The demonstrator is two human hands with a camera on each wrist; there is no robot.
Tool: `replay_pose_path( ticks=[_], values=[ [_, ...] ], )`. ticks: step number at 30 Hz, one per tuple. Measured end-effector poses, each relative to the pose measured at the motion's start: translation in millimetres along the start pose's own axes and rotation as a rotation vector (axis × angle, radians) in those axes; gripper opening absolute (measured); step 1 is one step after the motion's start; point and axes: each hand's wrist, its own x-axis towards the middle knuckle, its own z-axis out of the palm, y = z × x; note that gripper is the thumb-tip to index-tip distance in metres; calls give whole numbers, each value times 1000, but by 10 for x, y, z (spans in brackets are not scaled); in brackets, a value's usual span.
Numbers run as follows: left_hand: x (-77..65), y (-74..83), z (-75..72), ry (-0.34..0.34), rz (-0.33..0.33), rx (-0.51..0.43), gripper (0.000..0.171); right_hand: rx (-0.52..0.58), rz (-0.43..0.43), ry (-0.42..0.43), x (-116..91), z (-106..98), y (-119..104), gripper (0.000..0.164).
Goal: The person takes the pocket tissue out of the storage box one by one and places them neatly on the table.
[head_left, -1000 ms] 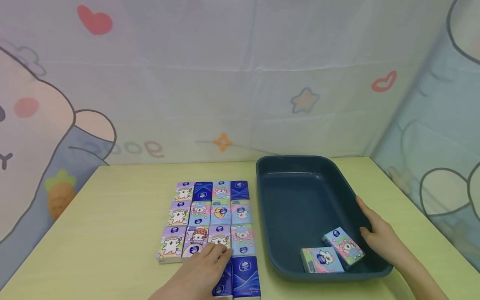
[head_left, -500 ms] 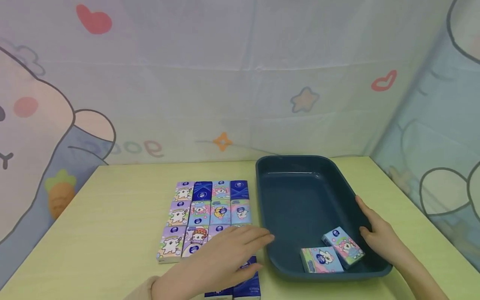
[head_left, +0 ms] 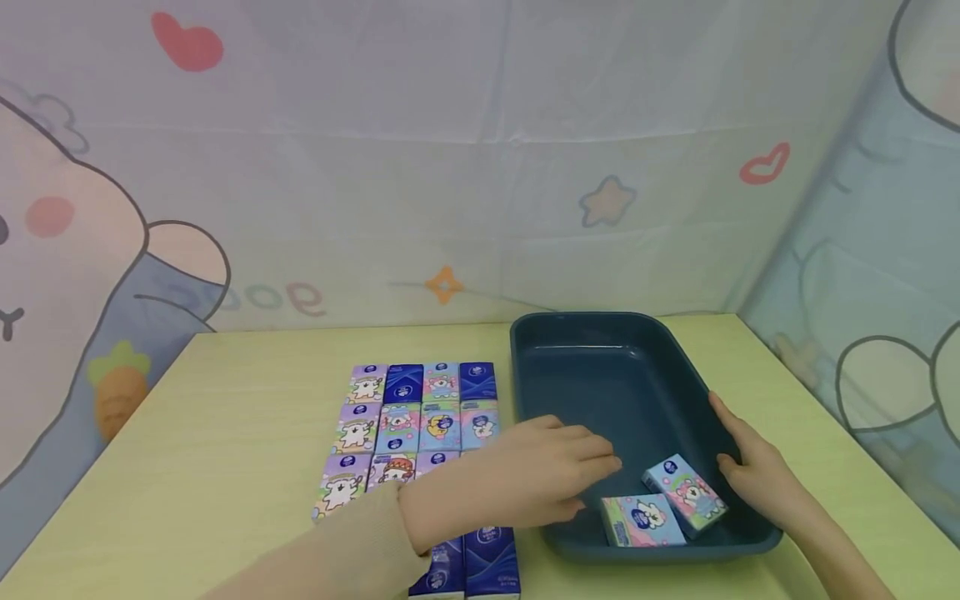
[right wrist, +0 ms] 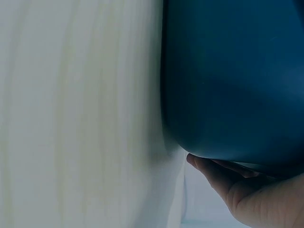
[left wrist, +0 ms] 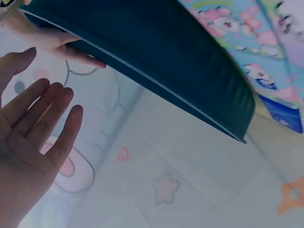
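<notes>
A dark teal plastic basin (head_left: pixel 592 392) stands on the table, with two small tissue packs inside near its front: one lies flat (head_left: pixel 643 522), the other leans at a slant (head_left: pixel 686 493). My left hand (head_left: pixel 543 471) hovers over the basin's left rim, fingers loosely extended. Nothing is between those fingers (left wrist: pixel 59 137) in the left wrist view. My right hand (head_left: pixel 768 475) grips the basin's right rim, thumb on the inner side and fingers along the outside wall. Rows of tissue packs (head_left: pixel 440 425) lie left of the basin, partly covered by my left forearm.
A pale yellow table (head_left: pixel 255 417) bears everything. Two dark blue tissue packs (head_left: pixel 491 562) are at its front edge side, near my left sleeve (head_left: pixel 367 542). A printed cloth backdrop (head_left: pixel 375 183) hangs behind the table and along its right side.
My left hand has lifted from the tissue packs and moved right and forward to over the basin's left rim. The right hand and the packs inside the basin stay in place.
</notes>
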Motion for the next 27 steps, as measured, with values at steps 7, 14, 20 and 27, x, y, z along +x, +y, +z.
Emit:
replay_pose_path(
  ticks=[7, 14, 20, 27],
  values=[
    [357, 80, -7, -136, 131, 161, 52, -1, 2, 1, -1, 15, 0, 84],
    [561, 180, 89, -256, 177, 199, 61, -19, -15, 12, -4, 9, -5, 83],
    [724, 208, 274, -308, 186, 240, 63, -24, -13, 10, -9, 6, 3, 82],
    [850, 236, 414, -378, 205, 230, 65, -11, -23, 12, -8, 10, 8, 83]
  ],
)
